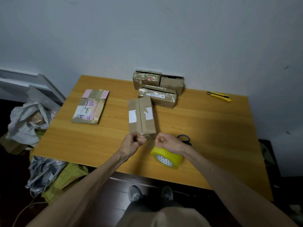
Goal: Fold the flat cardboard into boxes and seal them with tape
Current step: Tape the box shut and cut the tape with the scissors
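**Clear strip held at near end of box: risks, then materials**

Risks. The counter [205, 128] appears to be smooth wood-grain laminate. The brown box [141, 117] lies near its middle with the flaps closed, and no tape can be made out along the seam. No hand steadies the box, so it is judged likely to slide when pressed. The flaps may also spring up before anything is laid. A clear tape strip [148, 138] is stretched between the left hand [132, 142] and the right hand [167, 141], just at the box's near end. The fingers of each hand are curled tight and pinch one end of it. Slack could let the film stick to itself or land crooked.

Materials. Three finished boxes [157, 89] are grouped at the back, corrugated and glossy with film. The flat cardboard [90, 107] at left is creased, labelled and patched with pink. The yellow tape roll [166, 158] rests tilted under the right wrist. Scissors [184, 137] are partly hidden behind that hand. Two slim yellow knives [218, 96] lie well apart, at the far right.
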